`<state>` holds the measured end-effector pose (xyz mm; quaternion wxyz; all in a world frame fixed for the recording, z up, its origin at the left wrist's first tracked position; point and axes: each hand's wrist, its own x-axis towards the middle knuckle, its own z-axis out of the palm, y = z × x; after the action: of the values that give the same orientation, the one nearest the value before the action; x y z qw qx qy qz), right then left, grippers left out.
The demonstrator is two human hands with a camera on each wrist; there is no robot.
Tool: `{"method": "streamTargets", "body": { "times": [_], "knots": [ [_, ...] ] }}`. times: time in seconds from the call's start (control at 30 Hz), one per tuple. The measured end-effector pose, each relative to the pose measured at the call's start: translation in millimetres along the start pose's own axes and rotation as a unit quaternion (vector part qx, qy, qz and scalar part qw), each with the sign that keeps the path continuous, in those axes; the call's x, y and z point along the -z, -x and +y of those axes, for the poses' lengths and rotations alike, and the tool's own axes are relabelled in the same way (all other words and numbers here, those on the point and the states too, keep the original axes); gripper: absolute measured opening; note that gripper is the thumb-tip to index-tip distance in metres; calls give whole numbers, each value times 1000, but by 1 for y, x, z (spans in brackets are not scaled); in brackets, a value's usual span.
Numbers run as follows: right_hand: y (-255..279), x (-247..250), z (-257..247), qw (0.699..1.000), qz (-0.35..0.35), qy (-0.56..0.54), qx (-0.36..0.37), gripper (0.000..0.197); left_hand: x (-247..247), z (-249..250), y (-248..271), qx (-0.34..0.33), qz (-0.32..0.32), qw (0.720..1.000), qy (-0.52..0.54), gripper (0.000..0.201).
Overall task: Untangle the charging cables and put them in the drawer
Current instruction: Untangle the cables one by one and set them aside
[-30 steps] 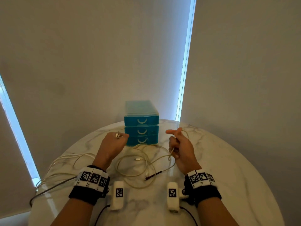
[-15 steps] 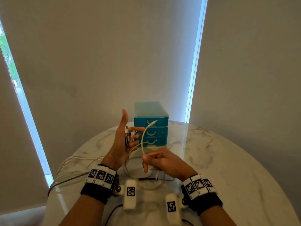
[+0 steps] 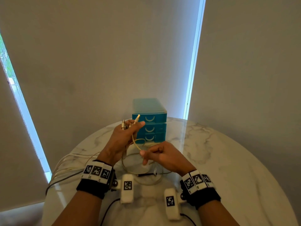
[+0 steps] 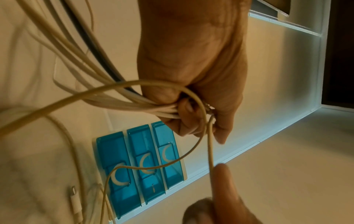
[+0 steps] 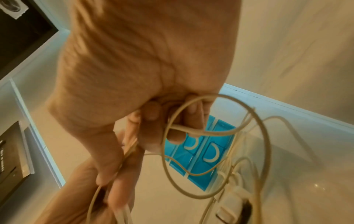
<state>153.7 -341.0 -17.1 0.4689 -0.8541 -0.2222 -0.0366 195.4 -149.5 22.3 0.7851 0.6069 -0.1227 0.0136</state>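
My left hand [image 3: 127, 132] is raised in front of the blue drawer unit [image 3: 150, 121] and grips a bundle of white charging cables [image 4: 134, 100], their plug ends [image 3: 124, 125] sticking up past the fingers. One cream cable [image 3: 136, 144] runs from that bundle down to my right hand [image 3: 156, 156], which pinches it just above the table. In the right wrist view the cream cable [image 5: 214, 151] loops around my curled fingers. More cable loops [image 3: 146, 175] lie on the table under both hands. All three drawers are closed.
The round white marble table [image 3: 228, 168] carries the drawer unit at its far edge, against a grey wall. Several white and grey cable lengths [image 3: 65, 168] trail off the table's left side. A white plug [image 4: 75, 203] lies near the drawers.
My left hand closed its thumb over the cable ends and now holds the cream cable's plug too. My right hand slid a little down and right along that cable.
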Motion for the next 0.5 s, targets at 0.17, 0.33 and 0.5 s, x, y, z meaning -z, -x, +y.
{"method": "streamTargets", "body": {
  "times": [0.17,0.33,0.5],
  "knots": [
    [0,13,8,964,166,-208,-24,24,13,2,-11,-34,98,987,121,42],
    [-4,16,21,966,156,-191,-83,31,25,-3,-19,-48,144,963,224,45],
    [-1,28,60,944,274,-91,-162,12,52,6,-23,-82,151,927,334,43]
  ]
}}
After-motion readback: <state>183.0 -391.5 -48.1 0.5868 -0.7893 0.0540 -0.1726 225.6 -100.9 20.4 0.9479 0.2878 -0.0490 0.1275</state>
